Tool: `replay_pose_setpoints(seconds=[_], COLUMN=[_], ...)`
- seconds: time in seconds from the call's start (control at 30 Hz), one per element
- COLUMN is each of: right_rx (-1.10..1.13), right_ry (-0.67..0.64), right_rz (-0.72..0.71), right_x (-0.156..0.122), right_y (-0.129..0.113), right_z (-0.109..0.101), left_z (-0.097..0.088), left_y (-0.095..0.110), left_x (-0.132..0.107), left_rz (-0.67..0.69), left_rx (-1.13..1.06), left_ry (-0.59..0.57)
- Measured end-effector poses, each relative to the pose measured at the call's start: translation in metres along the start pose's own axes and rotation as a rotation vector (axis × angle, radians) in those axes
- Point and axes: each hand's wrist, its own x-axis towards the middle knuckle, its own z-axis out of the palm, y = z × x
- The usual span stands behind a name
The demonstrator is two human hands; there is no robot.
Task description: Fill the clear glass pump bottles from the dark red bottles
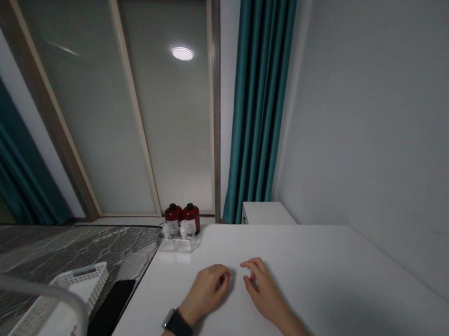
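Observation:
My left hand (207,292) and my right hand (263,289) rest palm down on a white table (335,288), close together near its middle. The fingers of both curl loosely, and I see nothing held in them. A black smartwatch (177,327) circles my left wrist. Neither hand touches the two dark red bottles (182,219), which stand at the table's far edge in a clear plastic tray (178,242). Small clear items sit in front of the bottles.
Past the table's left edge lie a grey patterned surface (71,252), a white slotted basket (81,283) and a black phone (110,309). A white curved rail (36,291) crosses the lower left. A white cabinet (267,212) stands beyond the table, beside a teal curtain (259,93).

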Motion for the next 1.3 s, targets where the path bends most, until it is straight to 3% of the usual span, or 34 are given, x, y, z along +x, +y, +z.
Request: replay_pose_setpoints(seconds=[0.67,1.3], right_rx=[-0.148,-0.142], right_ry=[-0.182,-0.147], right_rz=[0.042,0.011], right_x=[-0.002,-0.004], right_y=[-0.01,-0.005], right_z=[-0.007,-0.005], left_z=[0.002,0.003], left_y=[0.008,0.006], left_x=[0.0,-0.001], left_rz=[0.03,0.029], left_rx=[0.016,0.009], left_ry=[-0.073,-0.05])
